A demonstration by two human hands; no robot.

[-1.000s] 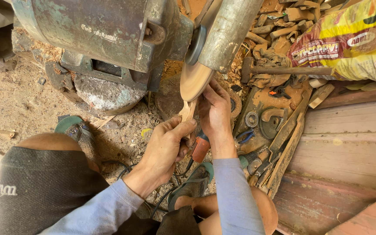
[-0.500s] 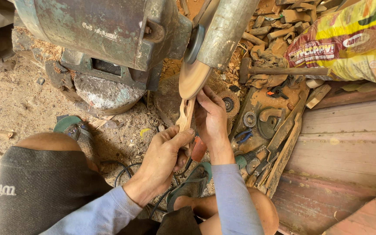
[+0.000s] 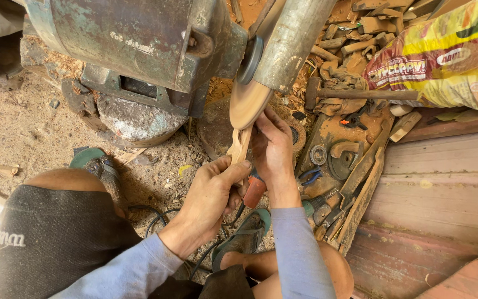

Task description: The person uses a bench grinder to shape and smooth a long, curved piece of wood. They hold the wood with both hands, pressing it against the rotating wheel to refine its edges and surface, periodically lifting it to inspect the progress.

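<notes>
A small pale carved wooden piece (image 3: 239, 147) stands upright against the lower edge of a round tan sanding disc (image 3: 248, 103) on a grey-green motor machine (image 3: 139, 39). My left hand (image 3: 212, 195) grips the piece's lower end from the left. My right hand (image 3: 273, 149) holds its upper part from the right, fingers close beside the disc. Both arms wear light blue sleeves.
A metal guard tube (image 3: 291, 39) slants over the disc. Wood scraps (image 3: 355, 33), a hammer (image 3: 355, 94), rings and tools lie on the right. A yellow printed sack (image 3: 449, 61) sits top right, reddish planks (image 3: 443, 199) below. Sawdust covers the ground; a green sandal (image 3: 92, 160) and cables lie near my knees.
The wooden piece has shifted slightly against the disc, and both hands have adjusted their hold around it. Little else differs.
</notes>
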